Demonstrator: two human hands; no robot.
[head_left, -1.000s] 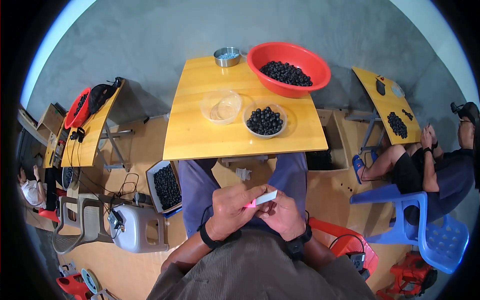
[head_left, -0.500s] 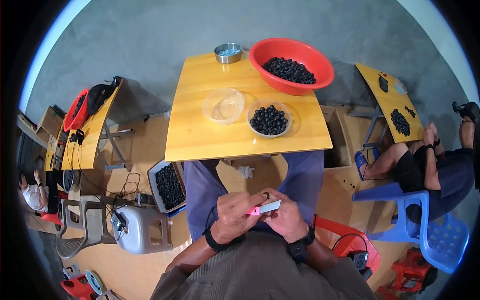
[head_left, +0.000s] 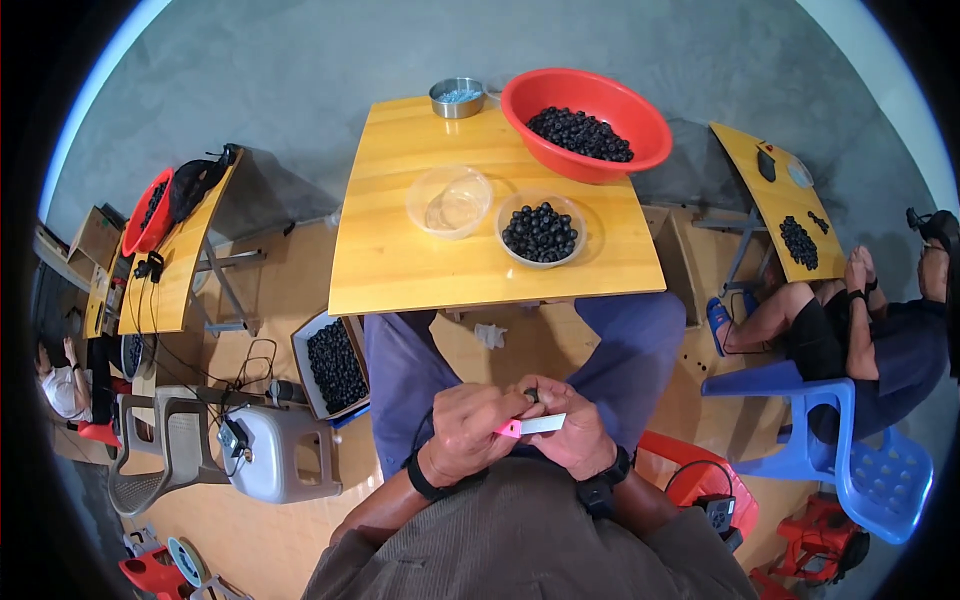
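On the square wooden table, the clear plastic bowl sits left of the bowl of dark round fruit. Far of these, the small metal dish stands left of the large red basin. Both hands, left hand and right hand, lie near of the table, over the lap.

Ahead of my fingers stands a yellow wooden table on a tan floor, with a grey wall beyond it. Left of my fingers sit a grey stool and a second table; to their right are a blue plastic chair and a third table. Even daylight fills the room.
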